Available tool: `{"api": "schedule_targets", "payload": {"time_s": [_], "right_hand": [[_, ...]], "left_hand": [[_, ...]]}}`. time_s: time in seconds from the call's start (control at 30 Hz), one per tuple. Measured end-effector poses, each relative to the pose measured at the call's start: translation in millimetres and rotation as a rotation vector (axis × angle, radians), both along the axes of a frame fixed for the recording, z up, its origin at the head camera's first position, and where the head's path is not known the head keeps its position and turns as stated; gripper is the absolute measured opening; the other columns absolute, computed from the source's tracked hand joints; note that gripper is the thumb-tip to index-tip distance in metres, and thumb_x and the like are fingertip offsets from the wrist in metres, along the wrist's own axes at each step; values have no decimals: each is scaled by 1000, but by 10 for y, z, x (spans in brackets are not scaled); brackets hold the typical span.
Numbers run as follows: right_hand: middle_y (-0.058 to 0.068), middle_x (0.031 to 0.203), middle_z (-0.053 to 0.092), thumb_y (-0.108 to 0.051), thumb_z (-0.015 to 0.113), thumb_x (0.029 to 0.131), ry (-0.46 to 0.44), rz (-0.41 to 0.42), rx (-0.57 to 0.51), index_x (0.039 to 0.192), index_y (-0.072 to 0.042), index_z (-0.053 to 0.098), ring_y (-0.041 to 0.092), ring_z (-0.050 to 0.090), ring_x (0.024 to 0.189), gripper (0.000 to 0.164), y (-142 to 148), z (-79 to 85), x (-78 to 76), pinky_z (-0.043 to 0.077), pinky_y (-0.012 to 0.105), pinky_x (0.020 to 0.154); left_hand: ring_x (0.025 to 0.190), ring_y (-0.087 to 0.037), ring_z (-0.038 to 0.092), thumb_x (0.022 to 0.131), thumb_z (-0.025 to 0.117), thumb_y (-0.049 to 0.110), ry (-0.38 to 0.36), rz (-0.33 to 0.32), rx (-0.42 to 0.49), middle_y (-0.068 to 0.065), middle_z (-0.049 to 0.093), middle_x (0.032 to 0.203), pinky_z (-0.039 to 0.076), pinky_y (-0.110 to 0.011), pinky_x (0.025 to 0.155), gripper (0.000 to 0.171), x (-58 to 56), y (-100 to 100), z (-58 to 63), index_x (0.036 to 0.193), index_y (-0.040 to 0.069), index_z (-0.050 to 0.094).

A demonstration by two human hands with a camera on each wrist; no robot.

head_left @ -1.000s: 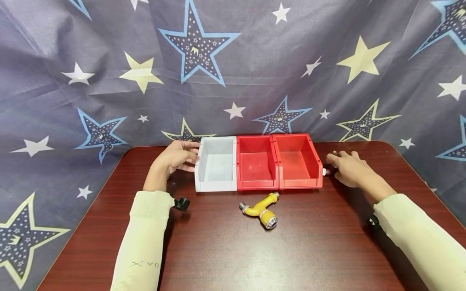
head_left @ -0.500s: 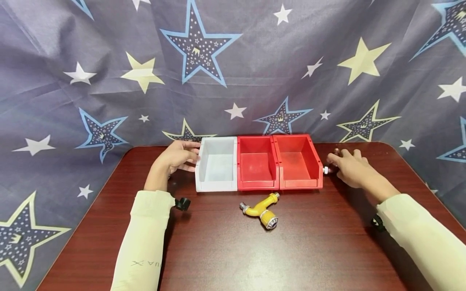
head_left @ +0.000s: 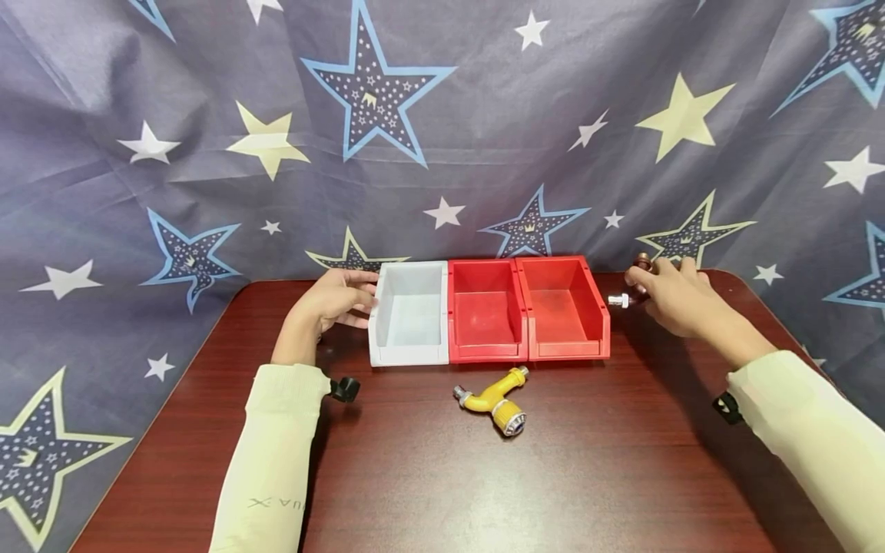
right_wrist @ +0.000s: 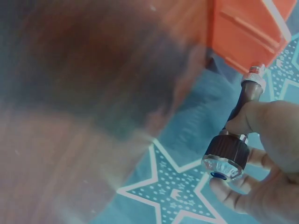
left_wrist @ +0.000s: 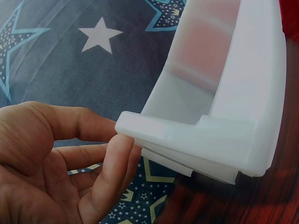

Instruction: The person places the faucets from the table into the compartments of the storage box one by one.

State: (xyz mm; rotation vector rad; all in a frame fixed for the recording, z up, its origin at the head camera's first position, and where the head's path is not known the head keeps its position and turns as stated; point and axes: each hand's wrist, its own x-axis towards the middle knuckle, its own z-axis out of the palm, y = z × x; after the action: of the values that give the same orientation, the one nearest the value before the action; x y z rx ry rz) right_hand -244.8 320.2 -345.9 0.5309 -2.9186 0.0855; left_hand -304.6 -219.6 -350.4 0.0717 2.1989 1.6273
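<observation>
In the head view my right hand [head_left: 674, 299] grips a dark brown faucet tap [head_left: 643, 265] beside the right-hand red bin. The right wrist view shows thumb and fingers around the tap [right_wrist: 229, 149], its ridged knob towards the camera and its silver threaded end pointing at the bin. My left hand [head_left: 332, 299] rests its fingertips against the left wall of the white bin [head_left: 409, 353]; up close, the fingers [left_wrist: 114, 158] touch the bin's edge. A yellow tap [head_left: 494, 398] with silver ends lies on the table in front of the bins.
A red bin [head_left: 488, 353] stands in the middle of the row, with an orange-red bin [head_left: 570, 351] at its right. The bins stand near the back edge of the dark wooden table [head_left: 588, 476]. Behind hangs a star-patterned cloth [head_left: 470, 161].
My right hand has lifted the brown tap up from beside the orange-red bin, moving slightly right and away. My left hand and the yellow tap have stayed put.
</observation>
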Motion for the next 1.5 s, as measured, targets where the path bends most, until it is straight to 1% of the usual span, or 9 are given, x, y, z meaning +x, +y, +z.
{"api": "schedule_targets", "payload": {"time_s": [0.13,0.27,0.4,0.57,0.67,0.87,1.13,1.3,1.5], "right_hand": [[29,110,54,-17,80,82,31,-8,-15,114,-19,60,55,41,88,38,-30,127,-13,44,64,64],[27,107,54,-8,72,81,85,6,-34,110,-20,61,54,41,86,34,-85,236,-10,42,64,66],[27,104,55,1,66,78,133,38,-34,109,-19,61,54,42,84,37,-171,315,-3,43,66,65],[26,98,54,3,66,77,155,79,-12,109,-17,61,58,44,88,38,-315,387,7,45,68,62],[25,98,54,2,66,78,156,96,4,110,-17,61,57,45,88,38,-408,413,14,45,67,64],[24,99,55,-1,68,80,171,124,29,115,-17,62,53,45,85,40,-569,410,11,45,64,64],[19,96,54,-2,70,80,165,173,48,113,-19,60,51,45,87,38,-793,344,-8,45,58,63],[15,97,54,-1,69,82,122,201,54,111,-22,61,45,45,88,37,-910,298,-8,42,50,63],[11,96,52,1,69,82,55,251,68,112,-21,60,42,44,88,38,-996,238,-32,39,47,66]], "left_hand": [[86,-21,68,92,59,-8,-1,0,3,-28,50,144,63,-38,73,64,10,-4,-1,153,0,43],[87,-21,68,91,60,-8,3,-1,3,-28,51,144,63,-37,73,65,16,-4,1,153,0,43],[87,-21,67,91,60,-8,6,-1,2,-27,51,144,63,-37,72,65,11,-3,0,153,0,43],[87,-21,68,92,60,-8,7,-2,9,-27,52,143,63,-36,71,65,3,-5,-3,153,0,42],[87,-21,68,92,59,-8,8,-2,13,-28,52,143,64,-37,71,64,-1,-8,-5,153,0,42],[86,-20,68,91,59,-8,9,-2,9,-28,53,142,64,-37,71,64,-7,-8,-16,153,0,43],[89,-22,69,92,60,-7,6,6,1,-26,54,142,64,-37,72,64,-3,-15,-13,153,1,44],[91,-24,68,92,60,-7,5,5,5,-26,54,143,64,-37,72,64,0,-8,-7,153,2,44],[91,-25,68,91,61,-8,-2,13,10,-27,53,143,64,-37,71,64,-3,-13,-4,153,1,44]]}}
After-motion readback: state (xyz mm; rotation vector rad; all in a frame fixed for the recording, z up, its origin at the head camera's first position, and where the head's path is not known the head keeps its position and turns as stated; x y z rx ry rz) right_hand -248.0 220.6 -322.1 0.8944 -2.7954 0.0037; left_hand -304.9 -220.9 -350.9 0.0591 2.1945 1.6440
